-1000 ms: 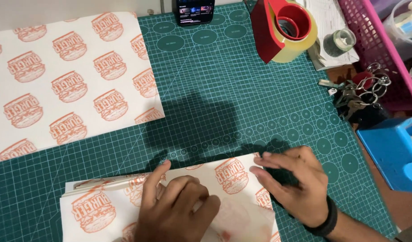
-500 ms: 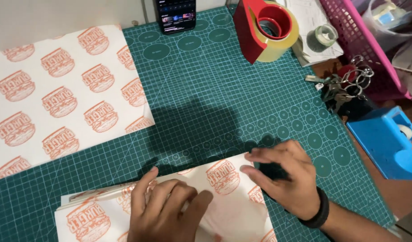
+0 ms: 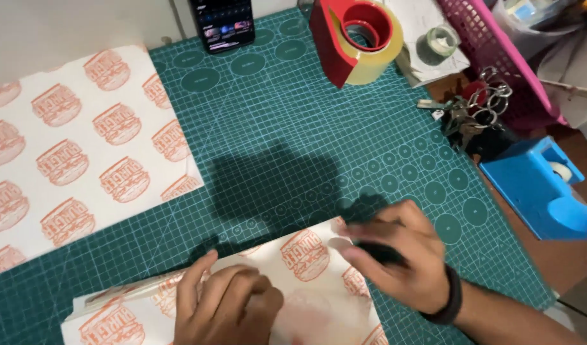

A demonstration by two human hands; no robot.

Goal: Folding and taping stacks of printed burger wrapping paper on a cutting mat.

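Note:
A folded piece of white paper with orange printed burger marks (image 3: 306, 268) lies at the near edge of the green cutting mat (image 3: 274, 147). My left hand (image 3: 226, 306) presses flat on its left part, fingers spread. My right hand (image 3: 395, 255) rests on the paper's right corner, fingers pointing left, and a small dark thing shows under the palm. A black band sits on my right wrist. A larger sheet of the same printed paper (image 3: 76, 153) lies flat on the mat's left side.
A red tape dispenser with a yellowish roll (image 3: 357, 41) stands at the back. A phone (image 3: 222, 24) leans beside it. Keys (image 3: 472, 112), a small tape roll (image 3: 441, 41), a pink basket (image 3: 498, 57) and a blue dispenser (image 3: 542, 188) sit at the right.
The view has shifted, so everything sits lower and to the right. My right hand has slid slightly left along the paper's corner. My left hand stays pressed on the paper.

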